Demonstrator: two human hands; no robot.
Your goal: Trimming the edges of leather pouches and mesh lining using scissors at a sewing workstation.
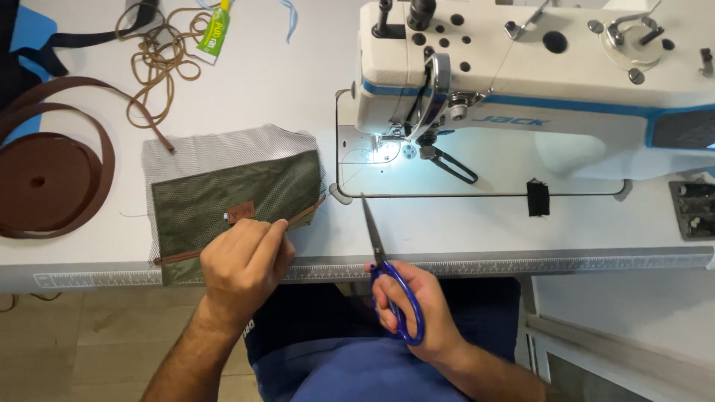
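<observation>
- Left hand (242,260): fingers pinching brown trim on green mesh pouch (234,197) (flat on desk (484,223)).
- Right hand (410,301): gripping blue-handled scissors (387,268), blades closed.

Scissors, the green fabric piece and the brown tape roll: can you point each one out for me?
scissors (376,237): head view, on the closed blades above the blue handles in the right hand.
green fabric piece (223,190): head view, on its mesh middle.
brown tape roll (45,182): head view, on the wound coil.
</observation>
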